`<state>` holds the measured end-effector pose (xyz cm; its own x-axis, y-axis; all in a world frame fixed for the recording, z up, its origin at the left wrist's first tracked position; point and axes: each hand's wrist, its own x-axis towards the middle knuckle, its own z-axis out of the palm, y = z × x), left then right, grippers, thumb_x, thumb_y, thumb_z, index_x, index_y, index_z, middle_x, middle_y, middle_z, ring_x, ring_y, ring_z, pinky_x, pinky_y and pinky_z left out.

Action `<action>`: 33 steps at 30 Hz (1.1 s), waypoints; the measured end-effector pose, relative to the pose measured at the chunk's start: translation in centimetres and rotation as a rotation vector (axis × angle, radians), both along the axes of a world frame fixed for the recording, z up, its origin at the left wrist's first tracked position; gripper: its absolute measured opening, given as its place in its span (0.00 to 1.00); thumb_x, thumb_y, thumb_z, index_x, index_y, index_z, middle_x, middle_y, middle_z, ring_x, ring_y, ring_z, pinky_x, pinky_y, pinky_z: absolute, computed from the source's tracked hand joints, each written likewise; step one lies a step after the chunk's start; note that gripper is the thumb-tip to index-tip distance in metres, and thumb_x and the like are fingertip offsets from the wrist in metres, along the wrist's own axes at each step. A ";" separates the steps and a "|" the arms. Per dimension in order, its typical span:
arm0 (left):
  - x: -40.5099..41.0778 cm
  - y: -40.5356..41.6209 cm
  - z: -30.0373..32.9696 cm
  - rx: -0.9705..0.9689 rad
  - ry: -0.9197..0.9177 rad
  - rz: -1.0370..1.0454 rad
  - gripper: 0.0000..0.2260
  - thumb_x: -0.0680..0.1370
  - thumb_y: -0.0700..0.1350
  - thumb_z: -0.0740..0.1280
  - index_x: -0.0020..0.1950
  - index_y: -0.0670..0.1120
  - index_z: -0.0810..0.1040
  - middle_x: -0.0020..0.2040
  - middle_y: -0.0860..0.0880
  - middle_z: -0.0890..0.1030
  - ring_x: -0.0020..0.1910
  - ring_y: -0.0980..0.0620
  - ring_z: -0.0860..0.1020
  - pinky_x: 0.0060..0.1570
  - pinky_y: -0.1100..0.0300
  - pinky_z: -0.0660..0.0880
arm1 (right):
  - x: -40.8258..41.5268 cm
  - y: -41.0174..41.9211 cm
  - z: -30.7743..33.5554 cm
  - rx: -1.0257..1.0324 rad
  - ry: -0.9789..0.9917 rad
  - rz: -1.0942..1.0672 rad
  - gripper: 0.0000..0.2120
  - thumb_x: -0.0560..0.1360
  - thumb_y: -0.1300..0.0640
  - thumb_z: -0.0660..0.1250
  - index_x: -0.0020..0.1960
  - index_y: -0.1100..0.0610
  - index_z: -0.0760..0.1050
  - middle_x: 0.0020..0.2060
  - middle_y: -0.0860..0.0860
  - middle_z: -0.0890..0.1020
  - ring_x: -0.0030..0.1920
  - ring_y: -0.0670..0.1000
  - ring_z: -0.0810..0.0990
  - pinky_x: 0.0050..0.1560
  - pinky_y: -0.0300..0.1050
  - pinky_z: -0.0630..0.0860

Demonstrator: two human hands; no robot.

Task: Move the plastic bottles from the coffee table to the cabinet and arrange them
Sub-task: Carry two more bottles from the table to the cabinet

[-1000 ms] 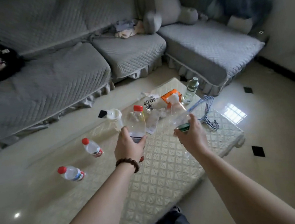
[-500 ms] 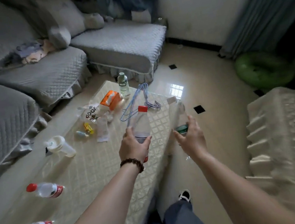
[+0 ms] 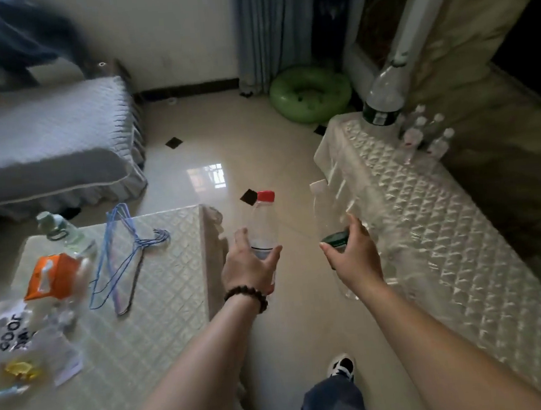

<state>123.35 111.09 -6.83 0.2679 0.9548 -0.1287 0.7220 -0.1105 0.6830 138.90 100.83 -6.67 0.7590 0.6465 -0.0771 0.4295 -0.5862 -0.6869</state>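
Both hands are clamped on bottles, carried upright over the floor between the two pieces of furniture. Wrapped around the lower body of the red-capped bottle (image 3: 264, 225) is the left hand (image 3: 250, 268), a bead bracelet (image 3: 247, 296) on its wrist. Closed over the green label of a clear bottle (image 3: 328, 212) is the right hand (image 3: 354, 256); that bottle's top is blurred, and I cannot tell whether it has a cap. Each long axis runs near vertical, tipped slightly, so neither should need turning before it is set down.

Everything now turns on the cabinet (image 3: 428, 223), which lies to the right and ahead under a quilted cover. The right hand is the nearer one, its bottle already at the cabinet's front edge; the left has the gap of floor to cross.

Left behind on the coffee table (image 3: 159, 296) I count one bottle, a green-capped bottle (image 3: 64, 232), beside an orange box (image 3: 53, 276), some blue wire hangers (image 3: 126, 250) and blurred wrappers nearer the person.

Farther off, at the cabinet's far end against the wall, stands one large bottle (image 3: 382, 97) with a dark label, and just beside it a cluster of small bottles (image 3: 423, 132), about five or six, too blurred for a firm count. My guess is the two carried bottles belong next to that group. A green inflatable ring (image 3: 310, 93) lies on the floor beyond.
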 end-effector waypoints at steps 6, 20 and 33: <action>11.4 0.3 -0.3 -0.010 0.009 -0.129 0.33 0.70 0.60 0.71 0.70 0.48 0.65 0.63 0.47 0.76 0.58 0.47 0.77 0.54 0.49 0.76 | 9.5 -1.6 -0.2 0.001 0.009 -0.140 0.35 0.71 0.50 0.72 0.73 0.55 0.59 0.63 0.57 0.74 0.60 0.58 0.75 0.56 0.49 0.75; 33.0 -0.2 -0.3 -0.038 0.054 -0.365 0.32 0.70 0.59 0.72 0.69 0.50 0.65 0.63 0.49 0.75 0.58 0.49 0.76 0.54 0.51 0.77 | 27.8 -5.8 -0.9 0.015 0.065 -0.440 0.37 0.71 0.48 0.72 0.74 0.53 0.58 0.66 0.55 0.72 0.62 0.57 0.75 0.56 0.49 0.74; 50.4 7.3 -3.5 -0.045 0.139 -0.696 0.30 0.71 0.59 0.70 0.68 0.50 0.64 0.63 0.48 0.76 0.56 0.46 0.77 0.50 0.53 0.77 | 40.0 -1.4 -5.0 -0.052 0.100 -0.745 0.35 0.73 0.51 0.71 0.74 0.55 0.57 0.67 0.57 0.71 0.61 0.59 0.75 0.50 0.47 0.74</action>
